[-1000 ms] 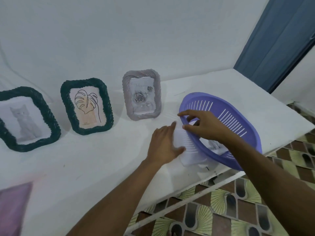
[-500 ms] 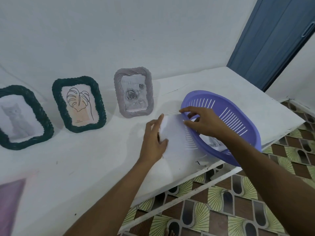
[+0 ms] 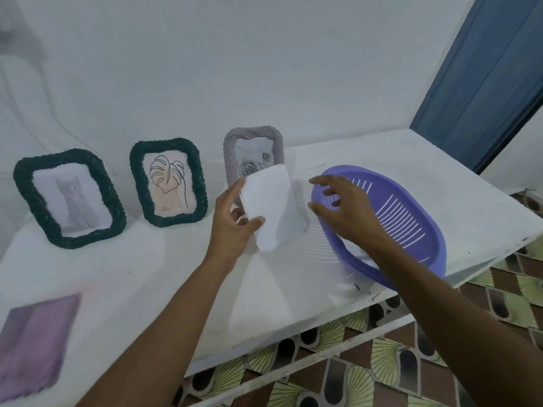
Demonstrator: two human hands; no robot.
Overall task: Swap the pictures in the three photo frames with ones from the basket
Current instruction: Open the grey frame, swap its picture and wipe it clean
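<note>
Three frames lean against the wall: a dark green frame with a cat picture (image 3: 69,198), a dark green frame with a leaf drawing (image 3: 168,182), and a grey frame with roses (image 3: 252,151). My left hand (image 3: 232,227) pinches a white picture (image 3: 271,208), blank side toward me, lifted in front of the grey frame. My right hand (image 3: 342,210) hovers with fingers spread over the near rim of the purple basket (image 3: 411,218), holding nothing. White paper shows inside the basket below my right wrist.
A purple-pink picture (image 3: 33,345) lies flat on the white table (image 3: 147,274) at the front left. The table's front edge runs diagonally, with patterned floor tiles (image 3: 338,374) below. A blue door (image 3: 484,77) stands at the back right.
My left hand has lifted the white picture off the table and away from the basket, up in front of the grey frame. My right hand let go of the basket rim and opened.
</note>
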